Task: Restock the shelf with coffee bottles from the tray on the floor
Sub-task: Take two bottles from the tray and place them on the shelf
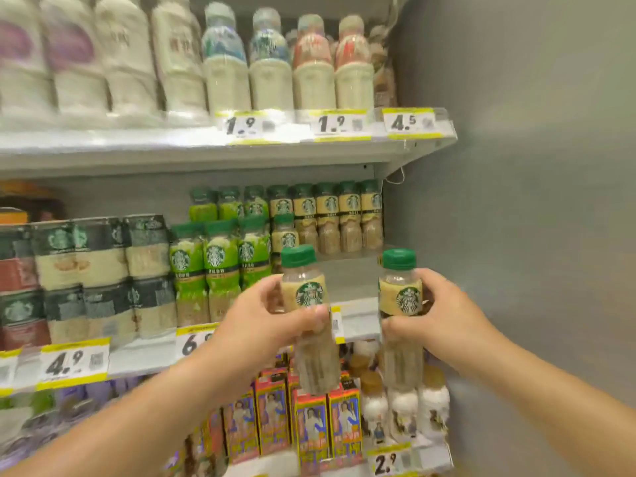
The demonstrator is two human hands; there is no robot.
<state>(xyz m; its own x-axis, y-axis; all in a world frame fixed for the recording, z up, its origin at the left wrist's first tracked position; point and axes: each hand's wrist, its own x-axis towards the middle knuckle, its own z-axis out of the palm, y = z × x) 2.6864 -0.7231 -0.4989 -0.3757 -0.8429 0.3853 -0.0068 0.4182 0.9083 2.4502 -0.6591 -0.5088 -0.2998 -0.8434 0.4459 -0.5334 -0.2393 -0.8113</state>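
Left hand [275,321] grip closed on one coffee bottle [309,318], right hand [444,315] on a second coffee bottle [401,304]; both upright, caps up, in front of the middle shelf [354,284] near its right end, ready to slot in. Bare patch there; beige bottles [340,218] stand behind, green-label bottles [220,266] crowd its left. Tray not visible.

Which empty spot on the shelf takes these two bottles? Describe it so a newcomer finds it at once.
Find the middle shelf, under the 4.5 price tag. At its right end, by the grey wall, a bare gap lies before the beige-label bottles. The green-label bottles beside it reach the front edge.
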